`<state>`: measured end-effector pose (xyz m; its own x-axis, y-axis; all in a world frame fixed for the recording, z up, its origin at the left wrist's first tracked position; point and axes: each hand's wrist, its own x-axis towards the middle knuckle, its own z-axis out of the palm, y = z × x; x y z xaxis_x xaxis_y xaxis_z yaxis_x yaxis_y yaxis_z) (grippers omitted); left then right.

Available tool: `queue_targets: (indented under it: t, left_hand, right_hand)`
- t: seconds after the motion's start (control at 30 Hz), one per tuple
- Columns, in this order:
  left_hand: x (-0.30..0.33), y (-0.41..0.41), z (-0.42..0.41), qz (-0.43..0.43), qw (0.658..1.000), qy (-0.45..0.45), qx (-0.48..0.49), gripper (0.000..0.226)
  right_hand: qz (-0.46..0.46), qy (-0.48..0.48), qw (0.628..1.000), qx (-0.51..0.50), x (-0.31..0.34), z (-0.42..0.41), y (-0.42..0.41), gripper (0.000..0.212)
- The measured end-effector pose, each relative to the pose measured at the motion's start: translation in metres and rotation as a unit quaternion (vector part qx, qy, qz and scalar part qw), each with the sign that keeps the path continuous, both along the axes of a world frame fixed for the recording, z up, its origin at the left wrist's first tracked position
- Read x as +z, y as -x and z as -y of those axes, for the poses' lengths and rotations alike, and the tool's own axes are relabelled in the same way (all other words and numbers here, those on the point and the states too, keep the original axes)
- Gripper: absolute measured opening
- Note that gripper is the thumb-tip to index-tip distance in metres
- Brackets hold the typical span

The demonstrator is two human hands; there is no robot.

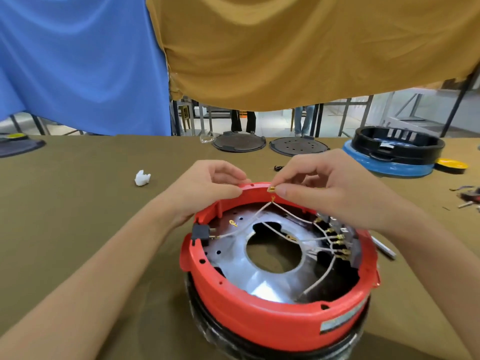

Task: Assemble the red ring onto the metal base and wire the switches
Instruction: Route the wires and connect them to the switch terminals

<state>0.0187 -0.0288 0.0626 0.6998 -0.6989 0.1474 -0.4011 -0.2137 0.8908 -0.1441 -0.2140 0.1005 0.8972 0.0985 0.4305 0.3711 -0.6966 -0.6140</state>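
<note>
A red plastic ring sits around a shiny metal base with a round hole in its middle. Pale wires cross the base to a row of brass switch terminals on the right inside wall. A black socket is fixed in the ring's left wall. My left hand grips the far rim of the ring. My right hand pinches a small brass terminal at the far rim, above a wire junction.
The ring stands on a black part on an olive cloth table. A white crumpled scrap lies at the left. Two dark round lids, a black and blue assembly, a yellow disc and small tools lie at the back and right.
</note>
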Motion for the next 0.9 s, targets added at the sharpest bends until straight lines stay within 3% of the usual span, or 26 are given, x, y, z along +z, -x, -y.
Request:
queue_targets:
  t: [0.13, 0.23, 0.3, 0.4, 0.53, 0.63, 0.77, 0.9]
  left_hand:
    - [-0.004, -0.002, 0.002, -0.086, 0.996, 0.036, -0.015, 0.029]
    - [0.002, -0.006, -0.008, -0.13, 0.991, -0.015, -0.035, 0.046]
    - [-0.001, -0.006, -0.01, -0.1, 0.993, -0.044, -0.04, 0.036]
    - [-0.008, -0.001, -0.002, -0.07, 0.996, 0.029, -0.045, 0.025]
    - [-0.016, 0.003, 0.007, -0.094, 0.99, 0.088, -0.053, 0.018]
    - [-0.006, -0.005, -0.002, -0.121, 0.99, 0.033, -0.068, 0.025]
    - [0.003, -0.016, -0.025, -0.153, 0.973, -0.083, -0.151, 0.062]
    - [0.001, -0.017, -0.026, -0.179, 0.964, -0.093, -0.173, 0.052]
  right_hand:
    - [-0.051, 0.061, 0.997, 0.013, 0.011, -0.008, -0.013, 0.008]
    - [-0.077, 0.124, 0.989, 0.022, 0.017, -0.02, -0.025, 0.006]
    - [-0.092, 0.155, 0.983, 0.023, 0.017, -0.027, -0.032, 0.008]
    - [-0.105, 0.178, 0.978, 0.023, 0.016, -0.035, -0.039, 0.012]
    - [-0.116, 0.192, 0.974, 0.016, 0.015, -0.035, -0.049, 0.012]
    - [-0.115, 0.174, 0.978, 0.011, 0.009, -0.03, -0.052, 0.011]
    - [-0.121, 0.159, 0.98, 0.0, 0.001, -0.028, -0.051, 0.009]
    - [-0.111, 0.168, 0.98, -0.002, -0.005, -0.031, -0.048, 0.014]
